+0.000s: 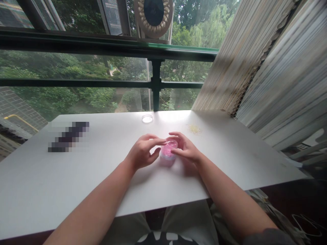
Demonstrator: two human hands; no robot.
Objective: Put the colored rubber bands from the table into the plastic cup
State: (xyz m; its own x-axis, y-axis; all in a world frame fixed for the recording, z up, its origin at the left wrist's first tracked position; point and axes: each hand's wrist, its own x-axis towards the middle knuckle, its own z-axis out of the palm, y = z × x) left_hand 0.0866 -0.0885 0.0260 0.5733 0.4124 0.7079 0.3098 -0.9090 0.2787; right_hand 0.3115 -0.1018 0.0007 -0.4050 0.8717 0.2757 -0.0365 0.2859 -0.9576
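A small clear round tub (168, 154) with pink contents, perhaps thin bands, stands on the white table in front of me. My right hand (185, 148) curves around its right side, thumb at the front and fingers behind. My left hand (145, 149) is on the other side, its fingers stretched toward the tub's upper rim and its thumb apart from them, close to the tub's left side. Whether the left fingertips touch the rim or the pink contents, I cannot tell. Farther back lies a clear round lid (147, 119), and to the right a loose pile of thin yellow bands (195, 129).
The white table (89, 183) reaches to the window with its green rails (155, 73). A blurred-out dark object (68, 136) lies at the left. A fan-like round device (153, 18) stands on the sill, and striped curtains (237, 58) hang at the right.
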